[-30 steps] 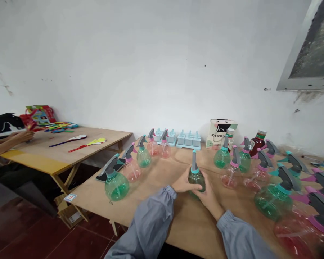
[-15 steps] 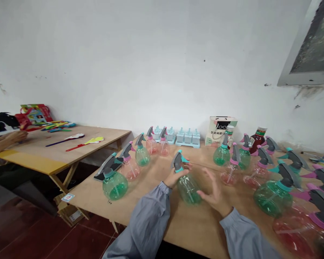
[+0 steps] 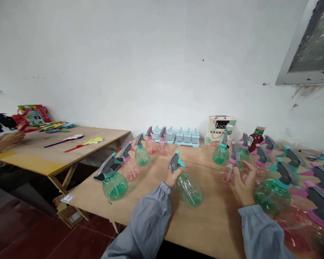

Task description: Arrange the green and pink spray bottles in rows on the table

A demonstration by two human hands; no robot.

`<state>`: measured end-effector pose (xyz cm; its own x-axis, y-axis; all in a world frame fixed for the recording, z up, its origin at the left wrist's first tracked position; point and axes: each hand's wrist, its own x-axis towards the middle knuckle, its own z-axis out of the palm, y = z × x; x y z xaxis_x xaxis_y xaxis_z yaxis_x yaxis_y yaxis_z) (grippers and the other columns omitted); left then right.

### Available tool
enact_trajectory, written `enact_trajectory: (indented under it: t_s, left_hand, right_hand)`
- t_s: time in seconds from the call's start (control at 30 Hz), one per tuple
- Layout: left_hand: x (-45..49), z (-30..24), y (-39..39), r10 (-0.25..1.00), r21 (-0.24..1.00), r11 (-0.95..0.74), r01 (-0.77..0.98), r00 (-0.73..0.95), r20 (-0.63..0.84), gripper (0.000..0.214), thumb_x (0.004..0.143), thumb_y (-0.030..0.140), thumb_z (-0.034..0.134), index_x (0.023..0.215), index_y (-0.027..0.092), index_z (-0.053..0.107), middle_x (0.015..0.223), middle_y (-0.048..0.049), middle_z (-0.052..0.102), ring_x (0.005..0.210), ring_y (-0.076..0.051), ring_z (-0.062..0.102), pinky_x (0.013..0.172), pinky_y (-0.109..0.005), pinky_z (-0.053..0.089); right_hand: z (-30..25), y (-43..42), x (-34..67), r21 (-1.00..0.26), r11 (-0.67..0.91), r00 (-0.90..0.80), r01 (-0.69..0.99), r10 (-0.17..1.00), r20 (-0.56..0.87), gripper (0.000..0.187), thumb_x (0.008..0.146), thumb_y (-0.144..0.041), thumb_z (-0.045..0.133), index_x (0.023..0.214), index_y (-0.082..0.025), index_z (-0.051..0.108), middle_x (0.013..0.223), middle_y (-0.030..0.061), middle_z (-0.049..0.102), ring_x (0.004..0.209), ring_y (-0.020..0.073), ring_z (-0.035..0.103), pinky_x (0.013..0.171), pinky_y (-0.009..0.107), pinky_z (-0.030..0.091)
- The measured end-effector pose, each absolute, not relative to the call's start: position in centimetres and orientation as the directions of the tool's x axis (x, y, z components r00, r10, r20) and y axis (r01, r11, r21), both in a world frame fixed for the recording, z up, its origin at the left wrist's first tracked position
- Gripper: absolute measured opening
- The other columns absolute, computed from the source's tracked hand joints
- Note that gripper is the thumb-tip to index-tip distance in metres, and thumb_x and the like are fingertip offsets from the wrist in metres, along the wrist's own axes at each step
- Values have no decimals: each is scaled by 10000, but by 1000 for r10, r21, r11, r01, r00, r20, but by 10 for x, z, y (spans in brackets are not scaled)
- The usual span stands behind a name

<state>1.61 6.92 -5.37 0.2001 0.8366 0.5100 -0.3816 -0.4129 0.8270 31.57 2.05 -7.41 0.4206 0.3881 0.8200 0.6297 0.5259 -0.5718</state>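
Observation:
Near the table's middle, my left hand (image 3: pixel 174 175) is closed round the neck of a green spray bottle (image 3: pixel 190 190) with a grey and turquoise trigger head. That bottle leans, its base toward the right, and green tint shows at its bottom. My right hand (image 3: pixel 244 183) is apart from it, fingers spread and partly curled, and seems to hold nothing. It is in front of a pink spray bottle (image 3: pixel 228 172) and another pink spray bottle (image 3: pixel 261 169); whether it touches either I cannot tell. A larger green spray bottle (image 3: pixel 271 196) stands just right of this hand.
Several more spray bottles crowd the right side, including a large pink one (image 3: pixel 294 226). At left stand a green bottle (image 3: pixel 115 187) and a pink bottle (image 3: pixel 130 169). Pale blue popsicle molds (image 3: pixel 187 138) and a paper bag (image 3: pixel 218 131) line the wall. Another person's hand (image 3: pixel 14 138) is far left.
My right hand has moved right, away from the green bottle, toward the pink bottles. My left hand keeps its hold on the green bottle, which leans a little more.

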Motion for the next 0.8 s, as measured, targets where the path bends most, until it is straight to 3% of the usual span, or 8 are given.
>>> enact_trajectory:
  t_s: [0.17, 0.33, 0.43, 0.57, 0.8]
  left_hand:
    - [17, -51, 68, 857, 832, -363, -419, 201, 475, 485, 624, 509, 830, 970, 190, 711, 988, -81, 736, 956, -271, 684, 946, -424, 478]
    - [16, -47, 67, 874, 824, -400, -401, 103, 474, 394, 644, 537, 798, 794, 191, 686, 822, -61, 725, 849, -249, 681, 905, -419, 499]
    - [13, -47, 69, 859, 817, -431, -383, 103, 501, 425, 651, 541, 803, 863, 189, 694, 906, -78, 745, 903, -261, 692, 933, -429, 499]
    - [9, -51, 72, 846, 818, -466, -336, 101, 523, 443, 674, 586, 786, 840, 191, 673, 839, -65, 717, 845, -247, 684, 883, -422, 516]
    - [8, -51, 72, 797, 821, -540, -185, 202, 569, 465, 730, 528, 763, 1057, 216, 658, 1008, -75, 725, 1027, -257, 671, 1030, -470, 476]
  right_hand:
    - [-76, 26, 320, -608, 431, 468, 667, 393, 792, 528, 911, -497, 606, 1350, -226, 491, 1304, 126, 547, 1201, 288, 539, 1046, 565, 421]
    - [-80, 31, 318, -659, 390, 494, 643, 446, 746, 633, 875, -578, 602, 1360, -202, 448, 1348, 161, 504, 1257, 312, 495, 1105, 564, 364]
    - [-83, 33, 314, -674, 375, 503, 636, 461, 731, 726, 851, -633, 596, 1373, -163, 416, 1374, 190, 472, 1304, 340, 460, 1132, 579, 331]
    - [-88, 37, 312, -670, 360, 504, 650, 456, 734, 782, 827, -667, 616, 1377, -152, 406, 1385, 199, 461, 1342, 353, 427, 1153, 575, 306]
    - [-97, 44, 314, -672, 327, 509, 664, 460, 727, 868, 802, -720, 607, 1384, -109, 402, 1372, 235, 473, 1338, 378, 443, 1145, 589, 316]
